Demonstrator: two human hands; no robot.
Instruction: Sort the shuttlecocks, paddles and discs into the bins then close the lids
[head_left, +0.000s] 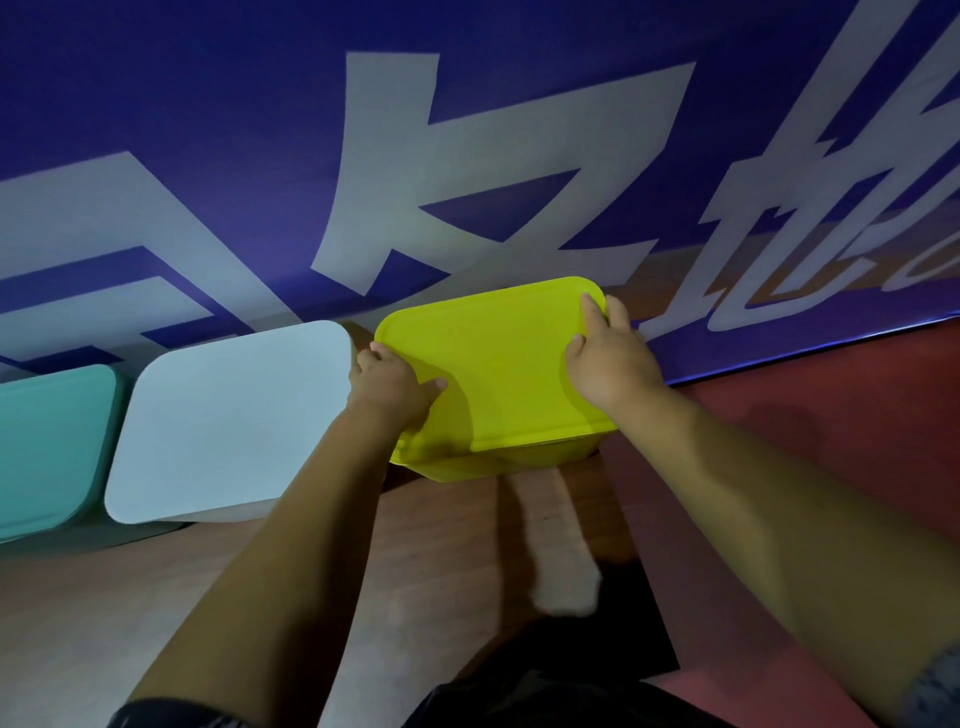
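Seating the yellow lid (498, 364) on the yellow bin (498, 460) at centre right of the frame, gripping its left edge with the left hand (395, 387) and its far right corner with the right hand (610, 358), fingers of both curled over the rim. Probably risking a skewed closure by pressing at the two sides only, leaving the near edge, seemingly overhanging at lower left, unseated. Also risking sliding the bin across the floor (156, 571) into the white lidded bin (228, 421) just beside it by pushing sideways.
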